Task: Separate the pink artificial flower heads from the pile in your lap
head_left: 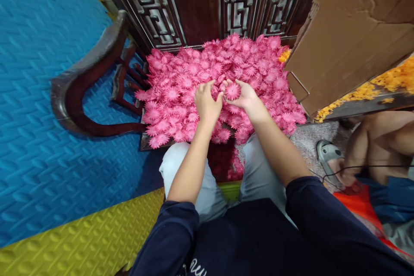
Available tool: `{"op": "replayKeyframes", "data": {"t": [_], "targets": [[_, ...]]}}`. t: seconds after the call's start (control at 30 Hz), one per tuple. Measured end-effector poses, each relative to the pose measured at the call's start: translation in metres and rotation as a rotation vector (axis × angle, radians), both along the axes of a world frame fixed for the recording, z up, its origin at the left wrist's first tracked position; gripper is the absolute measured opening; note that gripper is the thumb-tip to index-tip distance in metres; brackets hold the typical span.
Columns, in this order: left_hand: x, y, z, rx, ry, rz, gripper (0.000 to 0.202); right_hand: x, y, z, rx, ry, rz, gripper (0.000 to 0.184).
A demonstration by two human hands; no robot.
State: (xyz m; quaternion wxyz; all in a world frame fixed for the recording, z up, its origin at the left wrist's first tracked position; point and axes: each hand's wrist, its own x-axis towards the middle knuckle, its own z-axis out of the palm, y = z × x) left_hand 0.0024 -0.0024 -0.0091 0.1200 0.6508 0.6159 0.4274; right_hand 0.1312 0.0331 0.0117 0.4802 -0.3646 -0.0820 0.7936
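Note:
A broad heap of pink artificial flower heads [186, 82] with pointed petals lies on a dark wooden seat. Over its middle, my right hand [247, 96] is closed around a single pink flower head [233, 91], whose pale centre faces up. My left hand [208, 102] is just to the left, with its thumb and fingers curved and apart. Pink shows in the gap between them, and it looks like part of the heap behind. The fingertips of both hands are close together.
A curved wooden armrest [73, 108] stands at left, and a carved backrest [202, 2] rises behind the heap. On the right leans a cardboard sheet [349, 47], with orange flowers [393, 78] beyond it. Another person's legs [371, 142] are at right. Blue matting [39, 146] covers the left floor.

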Motion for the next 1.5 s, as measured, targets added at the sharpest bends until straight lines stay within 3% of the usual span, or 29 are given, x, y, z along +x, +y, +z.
{"op": "replayKeyframes", "data": {"t": [0.1, 0.37, 0.63, 0.77, 0.9, 1.1, 1.2, 1.33, 1.5], "targets": [[0.01, -0.008, -0.001, 0.015, 0.098, -0.133, 0.026, -0.007, -0.002, 0.002, 0.027, 0.019, 0.009, 0.033], [0.02, -0.003, -0.012, 0.006, 0.134, -0.097, 0.009, -0.013, -0.006, 0.002, 0.071, 0.098, 0.094, 0.039], [0.027, 0.001, -0.016, 0.023, -0.014, -0.089, 0.009, -0.008, -0.001, -0.006, 0.137, -0.064, 0.083, 0.041], [0.03, -0.002, -0.016, 0.04, -0.042, -0.096, 0.011, -0.008, 0.003, -0.012, 0.122, -0.117, 0.02, 0.04], [0.029, -0.004, -0.009, 0.058, -0.118, -0.108, 0.014, 0.005, 0.008, -0.013, 0.103, -0.056, -0.137, 0.04], [-0.006, 0.011, 0.004, 0.071, -0.148, 0.236, 0.015, 0.024, 0.003, -0.001, 0.062, 0.002, -0.067, 0.038], [-0.011, 0.012, 0.004, 0.075, -0.057, 0.139, 0.031, 0.019, 0.0, 0.002, 0.081, -0.016, -0.02, 0.035], [0.007, 0.003, -0.001, 0.103, 0.063, -0.075, 0.03, 0.006, -0.001, 0.003, 0.077, -0.015, 0.045, 0.038], [0.02, 0.0, -0.012, 0.1, 0.128, -0.071, 0.017, -0.005, -0.004, 0.005, 0.11, 0.002, 0.11, 0.037]]}}
